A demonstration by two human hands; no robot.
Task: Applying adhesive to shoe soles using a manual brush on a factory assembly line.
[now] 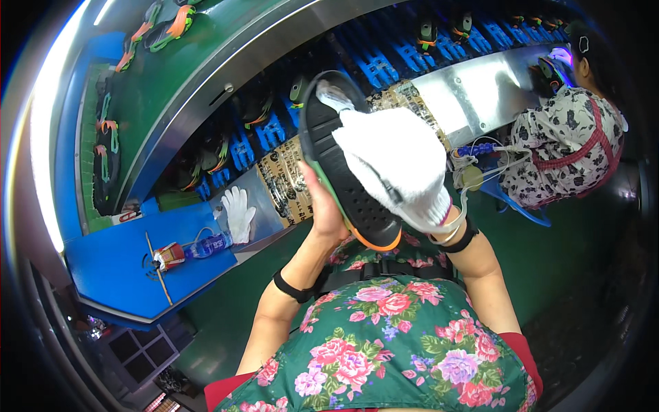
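Above a green floral-print fabric apron (405, 336), the bare left hand (328, 211) has its grip closed along a black, green-and-orange-rimmed shoe sole (351, 187); the white knit-gloved right hand (398, 154) overlies it, grip indiscernible.

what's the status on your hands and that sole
Left hand holding black sole by its edge. Right hand in white glove, over the sole, finger grip unclear. Glove hides part of sole.
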